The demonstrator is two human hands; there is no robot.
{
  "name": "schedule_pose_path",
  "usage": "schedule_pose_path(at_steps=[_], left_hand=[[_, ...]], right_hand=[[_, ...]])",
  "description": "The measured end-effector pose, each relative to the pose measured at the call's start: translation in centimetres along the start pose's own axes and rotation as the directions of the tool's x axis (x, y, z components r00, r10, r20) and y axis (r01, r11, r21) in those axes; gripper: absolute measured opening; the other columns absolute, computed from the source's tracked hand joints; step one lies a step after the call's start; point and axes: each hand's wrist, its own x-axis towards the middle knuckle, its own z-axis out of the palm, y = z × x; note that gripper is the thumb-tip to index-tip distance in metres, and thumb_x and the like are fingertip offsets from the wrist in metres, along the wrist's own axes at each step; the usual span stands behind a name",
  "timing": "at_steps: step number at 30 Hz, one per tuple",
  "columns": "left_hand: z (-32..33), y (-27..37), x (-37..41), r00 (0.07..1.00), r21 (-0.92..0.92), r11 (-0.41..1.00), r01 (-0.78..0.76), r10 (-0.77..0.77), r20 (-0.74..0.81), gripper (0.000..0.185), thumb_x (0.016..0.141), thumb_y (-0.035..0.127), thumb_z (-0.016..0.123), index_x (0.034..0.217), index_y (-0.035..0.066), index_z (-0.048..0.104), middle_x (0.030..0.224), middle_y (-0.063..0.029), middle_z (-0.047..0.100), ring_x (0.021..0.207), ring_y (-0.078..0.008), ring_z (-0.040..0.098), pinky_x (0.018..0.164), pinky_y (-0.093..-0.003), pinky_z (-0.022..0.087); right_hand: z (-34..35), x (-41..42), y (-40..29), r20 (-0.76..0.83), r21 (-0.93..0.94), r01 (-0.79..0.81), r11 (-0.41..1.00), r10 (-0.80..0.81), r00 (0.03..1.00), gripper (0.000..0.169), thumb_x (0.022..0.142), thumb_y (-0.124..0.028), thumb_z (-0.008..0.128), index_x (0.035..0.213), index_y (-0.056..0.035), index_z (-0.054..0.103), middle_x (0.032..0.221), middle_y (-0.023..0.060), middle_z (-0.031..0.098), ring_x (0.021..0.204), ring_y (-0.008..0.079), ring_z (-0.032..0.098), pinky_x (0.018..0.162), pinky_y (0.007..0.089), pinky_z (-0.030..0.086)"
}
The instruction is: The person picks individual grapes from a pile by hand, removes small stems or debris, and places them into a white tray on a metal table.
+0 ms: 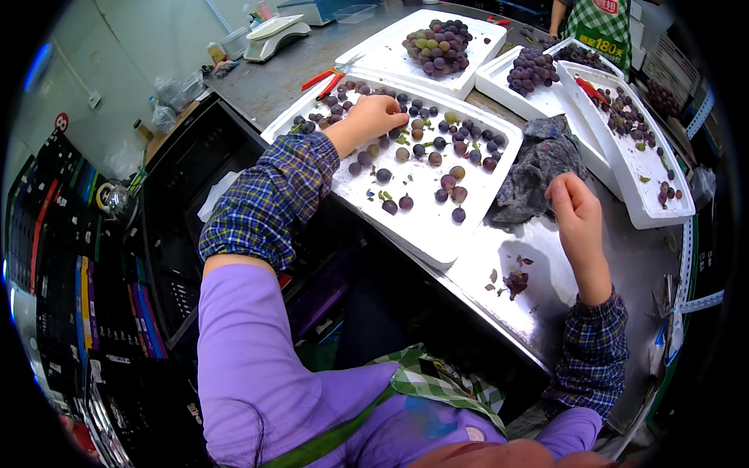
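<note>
Loose grapes [435, 158], dark purple to greenish, lie scattered with bits of green stem in a white foam tray [433, 240] before me. My left hand [377, 119] reaches over the tray's far part, fingers bent down among the grapes; whether it grips one cannot be told. My right hand [576, 210] is held above the steel table beside a crumpled grey cloth [535, 164], its fingers curled, their inner side hidden. Red-handled snips [330, 80] rest on the tray's far left corner. Dark grape scraps [516, 282] lie on the steel tabletop [544, 316] near my right forearm.
Behind stands a foam tray [363, 55] with a large grape bunch [439, 48]. More foam trays at right hold grapes and red-handled snips [591, 90]. A white scale [276, 36] stands at the back left, a black crate [193, 152] at my left. A person in a checked apron [603, 35] stands opposite.
</note>
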Motion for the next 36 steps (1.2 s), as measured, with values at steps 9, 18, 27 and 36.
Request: schedule_pose_path(at_steps=[9, 18, 27, 36], left_hand=[[-0.6, 3.2, -1.8, 0.988, -0.296, 0.951, -0.091, 0.049, -0.145, 0.028, 0.081, 0.020, 0.067, 0.099, 0.000, 0.060, 0.093, -0.0134, 0.067, 0.086, -0.0214, 0.064, 0.076, -0.0306, 0.051], [1.8, 15.6, -11.6, 0.913, -0.827, 0.560, 0.039, 0.316, 0.256, 0.028, 0.085, 0.026, 0.067, 0.094, 0.001, 0.060, 0.082, -0.0058, 0.066, 0.071, -0.0076, 0.060, 0.057, -0.0213, 0.046], [3.9, 21.1, -12.0, 0.896, -0.848, 0.500, -0.178, 0.439, 0.071, 0.027, 0.083, 0.027, 0.069, 0.080, 0.001, 0.061, 0.069, -0.0048, 0.062, 0.061, -0.0087, 0.055, 0.053, -0.0252, 0.044], [7.9, 22.5, -9.4, 0.793, -0.803, 0.416, -0.426, 0.599, -0.111, 0.013, 0.078, 0.011, 0.063, 0.075, -0.001, 0.066, 0.068, -0.0133, 0.066, 0.064, -0.0207, 0.066, 0.060, -0.0318, 0.051]], right_hand=[[0.7, -0.4, -0.6, -0.007, 0.022, 0.011, 1.000, -0.011, 1.000, 0.017, 0.093, -0.015, 0.052, 0.084, -0.0010, 0.056, 0.063, -0.0023, 0.047, 0.059, 0.0053, 0.040, 0.053, 0.0223, 0.033], [4.3, -3.3, -0.5, 0.145, 0.148, -0.065, 0.987, 0.043, 0.989, 0.033, 0.083, -0.008, 0.063, 0.114, -0.0015, 0.054, 0.086, 0.0046, 0.065, 0.078, 0.0102, 0.059, 0.071, 0.0246, 0.045], [1.6, -6.0, -0.1, -0.117, 0.224, -0.096, 0.970, 0.125, 0.985, 0.034, 0.084, -0.002, 0.062, 0.115, 0.0015, 0.048, 0.100, 0.0073, 0.060, 0.094, 0.0112, 0.056, 0.081, 0.0240, 0.045], [-1.7, -7.2, 2.7, -0.249, 0.045, -0.205, 0.978, 0.209, 0.946, 0.021, 0.084, -0.004, 0.063, 0.103, 0.0033, 0.060, 0.096, 0.0043, 0.061, 0.089, 0.0108, 0.056, 0.079, 0.0234, 0.045]])
